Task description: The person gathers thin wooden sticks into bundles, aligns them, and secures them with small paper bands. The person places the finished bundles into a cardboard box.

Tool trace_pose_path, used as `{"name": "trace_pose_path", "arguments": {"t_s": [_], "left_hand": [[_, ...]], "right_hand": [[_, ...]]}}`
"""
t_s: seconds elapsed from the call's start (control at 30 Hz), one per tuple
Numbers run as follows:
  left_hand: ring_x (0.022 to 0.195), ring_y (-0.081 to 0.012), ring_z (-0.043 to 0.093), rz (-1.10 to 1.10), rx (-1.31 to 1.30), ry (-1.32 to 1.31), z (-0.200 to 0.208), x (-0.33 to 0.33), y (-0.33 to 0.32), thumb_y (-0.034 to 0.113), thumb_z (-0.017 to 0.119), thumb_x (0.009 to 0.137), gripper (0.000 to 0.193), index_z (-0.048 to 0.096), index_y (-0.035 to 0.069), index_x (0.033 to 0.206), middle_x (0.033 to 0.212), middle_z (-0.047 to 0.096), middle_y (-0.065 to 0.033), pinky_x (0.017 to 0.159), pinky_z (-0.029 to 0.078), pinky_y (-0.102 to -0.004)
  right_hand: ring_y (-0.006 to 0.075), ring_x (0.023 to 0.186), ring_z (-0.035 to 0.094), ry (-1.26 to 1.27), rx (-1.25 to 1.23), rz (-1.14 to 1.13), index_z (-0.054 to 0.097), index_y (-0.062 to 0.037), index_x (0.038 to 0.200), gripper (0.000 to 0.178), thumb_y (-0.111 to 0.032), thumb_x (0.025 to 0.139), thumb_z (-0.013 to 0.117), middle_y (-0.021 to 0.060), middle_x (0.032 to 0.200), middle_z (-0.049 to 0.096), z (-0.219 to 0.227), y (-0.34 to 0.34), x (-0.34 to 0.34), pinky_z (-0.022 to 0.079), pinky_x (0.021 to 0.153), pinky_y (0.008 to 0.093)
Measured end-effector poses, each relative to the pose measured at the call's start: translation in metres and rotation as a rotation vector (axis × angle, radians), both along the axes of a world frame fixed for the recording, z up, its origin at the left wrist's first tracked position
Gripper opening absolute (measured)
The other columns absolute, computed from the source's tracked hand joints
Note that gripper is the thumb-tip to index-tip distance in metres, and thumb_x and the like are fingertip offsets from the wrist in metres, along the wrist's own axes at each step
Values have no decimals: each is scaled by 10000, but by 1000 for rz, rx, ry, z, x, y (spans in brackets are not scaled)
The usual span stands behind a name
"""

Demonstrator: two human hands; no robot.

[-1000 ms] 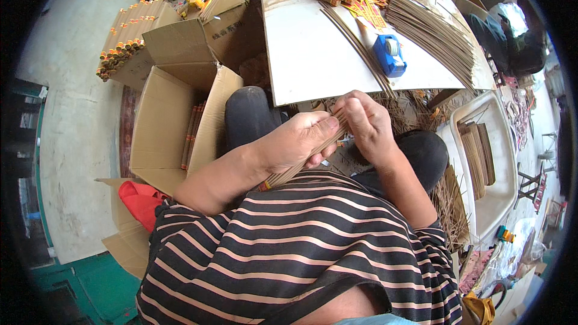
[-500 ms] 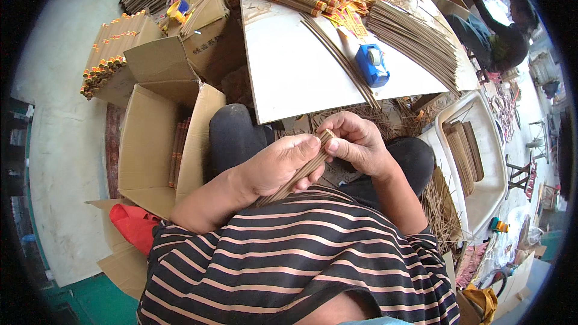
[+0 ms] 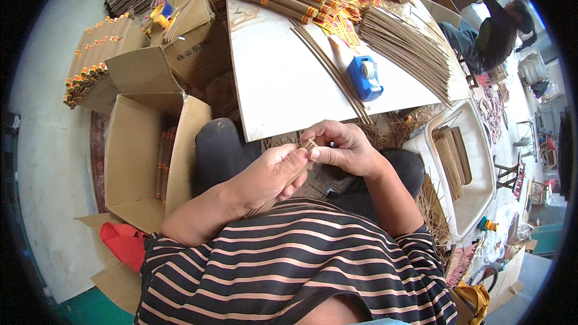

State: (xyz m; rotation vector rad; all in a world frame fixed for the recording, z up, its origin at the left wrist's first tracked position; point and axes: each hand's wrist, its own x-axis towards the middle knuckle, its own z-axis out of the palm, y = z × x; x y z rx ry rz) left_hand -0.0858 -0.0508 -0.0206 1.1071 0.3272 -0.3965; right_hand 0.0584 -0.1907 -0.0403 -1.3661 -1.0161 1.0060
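Right below the near edge of the white surface (image 3: 283,84), both hands grip one bundle of brown sticks (image 3: 289,177). Its long axis runs diagonally, top end toward the surface, lower end toward the striped shirt. The left hand (image 3: 271,174) wraps the middle; the right hand (image 3: 343,150) pinches the top end.

Black shirt with pale pink stripes, short sleeves, dark trousers

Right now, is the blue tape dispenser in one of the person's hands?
No, the blue tape dispenser sits on the white table, while both hands hold a bundle of thin sticks.
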Motion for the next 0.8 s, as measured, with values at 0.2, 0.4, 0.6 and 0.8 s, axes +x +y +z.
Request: {"name": "trace_pose_path", "arguments": {"t_s": [0.2,0.4,0.6,0.8], "left_hand": [[529,-57,396,12,0,33,-11,10,14,473,409,919,461,460,16,951,691,460,-11,467,343,-165],[538,-59,398,16,-7,55,-21,20,33,449,385,936,444,460,12,957,702,461,-12,476,352,-171],[551,-58,395,18,-26,55,-27,19,45,450,373,939,448,458,12,974,701,454,-7,485,350,-170],[555,-55,388,44,-7,26,-25,14,45,444,371,942,438,456,16,963,699,448,-5,486,344,-169]], "right_hand": [[80,687,531,-373,-101,-315,591,-11,976,244,-198,829,647,12,723,577,2,25,68,437,629,225],[330,844,599,-1226,-568,-428,609,-39,972,408,-333,700,683,177,934,626,-26,75,183,472,752,396],[348,766,613,-1247,-814,-309,630,-29,817,331,-350,734,627,198,778,625,-63,106,216,482,688,421],[164,609,544,-914,-476,-388,609,5,799,180,-174,800,619,89,680,595,-9,96,192,447,585,306]]}}
